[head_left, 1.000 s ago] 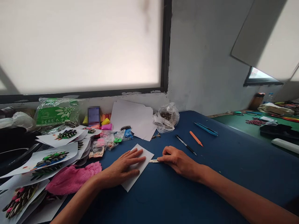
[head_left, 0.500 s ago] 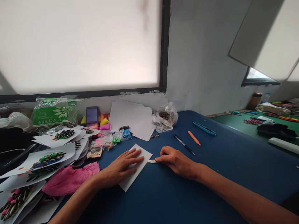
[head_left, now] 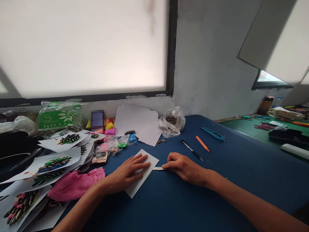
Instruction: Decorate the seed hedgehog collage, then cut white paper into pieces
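Note:
A folded-looking sheet of white paper (head_left: 147,172) lies slantwise on the blue tabletop. My left hand (head_left: 130,170) rests flat on it with fingers spread, covering its left part. To the right, my right hand (head_left: 184,167) pinches a thin, flat, pale strip (head_left: 158,168) between thumb and fingers. The strip points left along the tabletop, its far end beside the paper's right edge. Exactly what the strip is, I cannot make out. Behind my right hand lie a black-and-clear pen (head_left: 192,150) and an orange marker (head_left: 202,144).
On the left are sheets decorated with seeds (head_left: 54,164) and a pink cloth (head_left: 77,185). White paper (head_left: 137,122), a plastic bag of seeds (head_left: 172,121) and colourful clay packets (head_left: 110,131) stand near the wall. Blue-handled tweezers (head_left: 212,133) lie at the back right.
The whole view has shifted slightly to the right in the picture. Both hands, the paper and the strip keep almost the same places relative to each other.

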Action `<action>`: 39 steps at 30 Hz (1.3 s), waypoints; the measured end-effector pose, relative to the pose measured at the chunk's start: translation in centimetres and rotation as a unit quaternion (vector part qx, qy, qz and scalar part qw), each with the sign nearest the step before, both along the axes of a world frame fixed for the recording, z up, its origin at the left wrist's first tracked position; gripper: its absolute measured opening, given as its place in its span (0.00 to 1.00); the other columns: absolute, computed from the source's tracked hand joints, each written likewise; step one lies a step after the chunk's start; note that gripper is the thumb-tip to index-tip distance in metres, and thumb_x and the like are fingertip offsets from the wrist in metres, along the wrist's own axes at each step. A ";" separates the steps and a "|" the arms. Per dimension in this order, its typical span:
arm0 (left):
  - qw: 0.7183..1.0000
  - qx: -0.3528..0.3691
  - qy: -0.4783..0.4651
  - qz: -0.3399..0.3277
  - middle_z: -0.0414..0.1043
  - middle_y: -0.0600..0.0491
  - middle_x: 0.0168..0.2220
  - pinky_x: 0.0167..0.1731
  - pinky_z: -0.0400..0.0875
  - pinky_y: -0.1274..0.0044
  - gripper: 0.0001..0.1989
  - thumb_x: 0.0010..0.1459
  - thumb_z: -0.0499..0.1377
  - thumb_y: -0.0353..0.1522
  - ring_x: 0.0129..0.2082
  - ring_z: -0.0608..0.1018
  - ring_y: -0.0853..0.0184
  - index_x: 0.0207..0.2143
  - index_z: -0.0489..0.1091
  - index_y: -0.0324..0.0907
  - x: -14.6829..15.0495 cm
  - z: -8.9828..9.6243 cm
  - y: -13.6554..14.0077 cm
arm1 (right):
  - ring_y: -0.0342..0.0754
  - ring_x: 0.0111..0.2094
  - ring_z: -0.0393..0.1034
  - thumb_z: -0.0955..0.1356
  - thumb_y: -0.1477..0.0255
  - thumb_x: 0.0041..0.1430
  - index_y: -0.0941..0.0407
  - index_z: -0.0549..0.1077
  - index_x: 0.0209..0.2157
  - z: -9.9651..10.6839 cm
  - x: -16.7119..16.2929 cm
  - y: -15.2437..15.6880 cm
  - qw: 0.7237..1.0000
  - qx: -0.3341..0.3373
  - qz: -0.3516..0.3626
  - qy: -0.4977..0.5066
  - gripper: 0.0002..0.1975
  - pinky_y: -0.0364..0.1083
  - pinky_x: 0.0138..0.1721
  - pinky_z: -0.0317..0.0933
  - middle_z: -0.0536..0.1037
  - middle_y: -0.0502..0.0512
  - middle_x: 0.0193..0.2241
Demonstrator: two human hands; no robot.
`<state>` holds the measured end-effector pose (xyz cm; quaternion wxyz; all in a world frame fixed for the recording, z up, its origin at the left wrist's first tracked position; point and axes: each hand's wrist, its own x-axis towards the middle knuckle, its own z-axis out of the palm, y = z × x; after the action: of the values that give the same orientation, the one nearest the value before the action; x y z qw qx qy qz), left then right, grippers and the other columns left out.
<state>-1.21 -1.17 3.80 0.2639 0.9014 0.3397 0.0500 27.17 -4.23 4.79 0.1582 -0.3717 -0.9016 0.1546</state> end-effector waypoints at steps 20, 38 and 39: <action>0.999 -0.003 0.031 0.011 0.39 0.60 0.69 0.64 0.36 0.58 0.22 0.67 0.47 0.41 0.68 0.40 0.54 0.63 0.57 0.57 0.3 0.2 -0.1 | 0.46 0.37 0.65 0.60 0.74 0.68 0.54 0.75 0.50 0.2 -0.4 -0.2 1.000 -0.002 0.003 -0.004 0.16 0.45 0.39 0.62 0.70 0.58 0.37; 1.000 0.004 0.015 0.005 0.39 0.62 0.69 0.65 0.38 0.59 0.22 0.67 0.46 0.42 0.68 0.42 0.54 0.62 0.57 0.60 0.1 0.2 -0.1 | 0.46 0.37 0.65 0.60 0.74 0.68 0.53 0.75 0.50 0.5 -0.8 -0.5 1.000 -0.017 0.007 0.000 0.16 0.44 0.38 0.62 0.70 0.57 0.37; 1.000 0.002 0.014 0.004 0.40 0.62 0.69 0.65 0.38 0.59 0.22 0.67 0.46 0.42 0.68 0.42 0.54 0.62 0.57 0.59 0.1 0.2 -0.1 | 0.46 0.37 0.65 0.60 0.73 0.68 0.53 0.76 0.50 0.6 -0.8 -0.5 1.000 -0.018 0.007 0.000 0.16 0.44 0.38 0.62 0.70 0.57 0.37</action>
<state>-1.14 -1.26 4.01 0.2568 0.9011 0.3470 0.0395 26.33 -4.78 5.36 0.1501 -0.3684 -0.9013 0.1717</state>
